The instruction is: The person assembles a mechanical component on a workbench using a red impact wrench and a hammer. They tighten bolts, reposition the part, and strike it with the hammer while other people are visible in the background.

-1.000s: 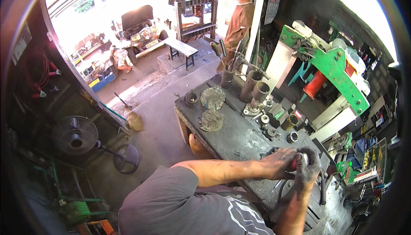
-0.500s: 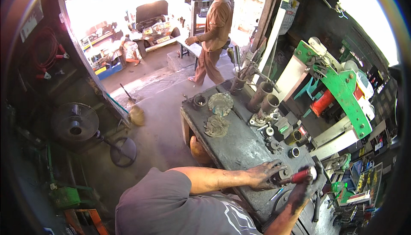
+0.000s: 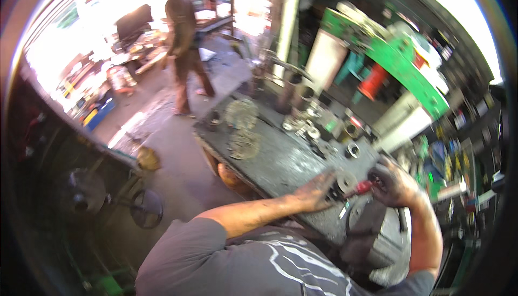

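My left hand (image 3: 318, 192) is closed around a small round metal part (image 3: 346, 181) above the right end of the dark workbench (image 3: 280, 161). Black grime covers the fingers of both hands. A red-handled screwdriver (image 3: 362, 187) points left, its tip end at the round part. My right hand (image 3: 394, 181) grips the handle's far end with bent fingers. Motion blur and the left fingers hide where the tip touches. Just below the hands lies a slim light-coloured tool (image 3: 344, 209) on the bench.
A large grey metal fixture (image 3: 377, 236) stands by my right forearm. Metal cylinders (image 3: 294, 93), small machine parts (image 3: 310, 128), a metal ring (image 3: 353, 150) and crumpled rags (image 3: 243, 128) sit on the bench. Behind is a green-and-white press frame (image 3: 410, 80). Another person (image 3: 183, 42) walks at far left.
My right hand has moved from beneath the screwdriver to its handle end, with the forearm swung outward to the right. The view has shifted, and the other person has walked left.
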`<move>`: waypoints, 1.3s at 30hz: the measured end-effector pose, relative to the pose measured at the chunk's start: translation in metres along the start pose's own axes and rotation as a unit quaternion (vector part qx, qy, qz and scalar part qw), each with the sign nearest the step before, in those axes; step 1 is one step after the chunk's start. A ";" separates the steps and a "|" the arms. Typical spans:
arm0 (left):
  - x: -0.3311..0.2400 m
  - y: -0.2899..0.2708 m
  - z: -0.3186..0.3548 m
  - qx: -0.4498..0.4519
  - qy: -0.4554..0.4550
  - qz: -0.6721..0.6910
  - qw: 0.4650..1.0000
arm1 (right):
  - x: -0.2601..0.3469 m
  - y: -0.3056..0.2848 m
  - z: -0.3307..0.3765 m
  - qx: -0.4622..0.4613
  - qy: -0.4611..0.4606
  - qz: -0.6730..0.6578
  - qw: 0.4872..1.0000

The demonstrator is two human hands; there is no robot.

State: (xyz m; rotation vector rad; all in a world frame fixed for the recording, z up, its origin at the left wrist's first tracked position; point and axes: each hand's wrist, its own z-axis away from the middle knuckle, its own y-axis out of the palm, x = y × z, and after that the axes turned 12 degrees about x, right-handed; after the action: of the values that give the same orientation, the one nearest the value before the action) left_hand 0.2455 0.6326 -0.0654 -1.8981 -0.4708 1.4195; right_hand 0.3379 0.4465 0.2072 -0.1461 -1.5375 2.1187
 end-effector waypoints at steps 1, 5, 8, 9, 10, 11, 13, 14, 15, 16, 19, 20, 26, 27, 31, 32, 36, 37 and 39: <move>0.001 -0.001 0.001 -0.043 0.037 0.011 0.998 | -0.001 0.001 0.001 -0.010 -0.045 0.017 0.999; 0.000 -0.007 0.007 -0.155 0.099 0.010 0.983 | -0.010 0.036 0.008 -0.140 0.023 -0.071 0.987; -0.004 -0.009 0.005 -0.123 0.163 -0.037 0.978 | 0.003 0.088 -0.009 -0.354 0.045 -0.152 0.922; -0.004 -0.009 0.003 -0.127 0.169 -0.017 0.977 | 0.012 0.105 -0.018 -0.434 0.047 -0.159 0.885; -0.004 -0.008 0.001 -0.133 0.173 0.000 0.976 | 0.024 0.122 -0.028 -0.472 -0.009 -0.388 0.791; -0.003 -0.007 -0.001 -0.146 0.179 0.024 0.973 | 0.029 0.132 -0.035 -0.488 -0.049 -0.441 0.752; -0.003 -0.006 -0.004 -0.148 0.188 0.022 0.971 | 0.038 0.143 -0.043 -0.512 -0.048 -0.471 0.717; -0.003 -0.005 -0.005 -0.142 0.191 0.031 0.971 | 0.039 0.144 -0.045 -0.516 -0.039 -0.459 0.722; -0.003 -0.005 -0.006 -0.144 0.195 0.044 0.969 | 0.040 0.144 -0.046 -0.528 -0.031 -0.457 0.715; -0.003 -0.006 -0.007 -0.144 0.192 0.044 0.970 | 0.040 0.141 -0.045 -0.542 -0.037 -0.452 0.707; 0.001 -0.016 -0.010 -0.132 0.177 0.072 0.973 | 0.039 0.127 -0.047 -0.589 -0.071 -0.473 0.652; 0.005 -0.023 -0.014 -0.105 0.174 0.089 0.975 | 0.040 0.121 -0.050 -0.603 -0.080 -0.479 0.633; 0.059 -0.074 -0.052 -0.031 0.037 0.159 0.986 | 0.024 0.068 -0.039 -0.700 -0.127 -0.524 0.468; 0.068 -0.077 -0.058 -0.007 -0.014 0.238 0.971 | 0.017 0.062 -0.029 -0.737 -0.115 -0.562 0.357; 0.081 -0.064 -0.066 0.001 -0.022 0.319 0.947 | 0.010 0.089 0.007 -0.541 -0.166 -0.764 0.309; 0.082 -0.059 -0.068 -0.034 0.041 0.226 0.973 | 0.011 0.104 0.012 -0.561 -0.058 -0.783 0.261; 0.084 -0.046 -0.069 0.044 -0.008 0.316 0.948 | 0.032 0.171 0.018 -0.511 0.023 -0.839 0.184; 0.085 -0.047 -0.070 0.059 0.012 0.318 0.946 | 0.036 0.183 0.019 -0.512 0.023 -0.842 0.169; 0.088 -0.050 -0.072 0.064 0.075 0.317 0.943 | 0.044 0.198 0.023 -0.532 0.057 -0.827 0.169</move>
State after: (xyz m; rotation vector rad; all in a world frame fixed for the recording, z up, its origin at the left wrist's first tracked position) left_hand 0.3479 0.7013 -0.0785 -2.1246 0.3403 1.6241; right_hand 0.2239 0.4026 0.0435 0.6226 -1.2096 -0.8613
